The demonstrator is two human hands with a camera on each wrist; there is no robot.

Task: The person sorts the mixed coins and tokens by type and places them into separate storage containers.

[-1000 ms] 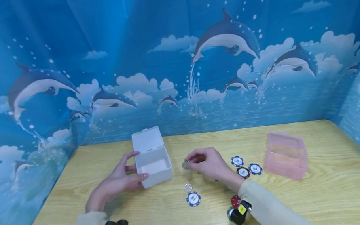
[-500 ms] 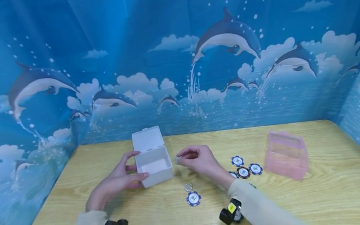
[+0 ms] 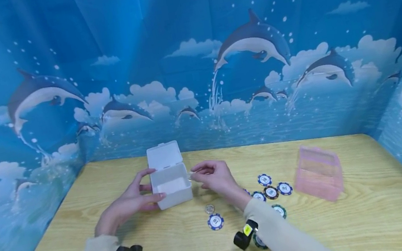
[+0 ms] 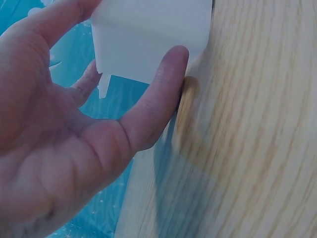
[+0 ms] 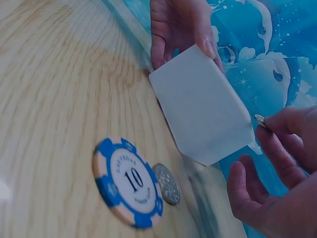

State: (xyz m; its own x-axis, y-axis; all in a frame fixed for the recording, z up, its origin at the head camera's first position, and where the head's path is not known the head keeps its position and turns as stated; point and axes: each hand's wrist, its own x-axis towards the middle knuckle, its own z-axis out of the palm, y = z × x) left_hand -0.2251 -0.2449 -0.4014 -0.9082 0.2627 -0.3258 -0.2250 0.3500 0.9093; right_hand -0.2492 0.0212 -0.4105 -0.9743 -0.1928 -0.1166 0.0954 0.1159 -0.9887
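Since the earlier frame, the right hand (image 3: pixel 216 179) has slid left, from beside the white box (image 3: pixel 175 199) to its right edge. That hand pinches a small shiny coin (image 5: pixel 260 120) between thumb and finger, by the box's rim. The left hand (image 3: pixel 133 200) has stayed where it was, holding the box from the left, with its thumb on the near side. The box sits just left of the middle of the head view, and its lid (image 3: pixel 163 156) is flipped up at the back.

Some writing can be read. In the right wrist view, a blue chip (image 5: pixel 130 183) low in the frame has a big "10" in the middle and "LAS VEGAS" along the top. The small words under the number are too blurry to be sure of. Another coin (image 5: pixel 167 184) is next to that chip, but its marks are too small to read. In the head view, a blue chip on the right (image 3: pixel 285 188) shows its "10" upside down.

Only the head view shows the pink box (image 3: pixel 318 174), at the right of the frame, and the chips near it, one with a black edge (image 3: pixel 271 192). The left wrist view shows the left thumb (image 4: pixel 166 84) close up, pressed on the smooth white side of the box
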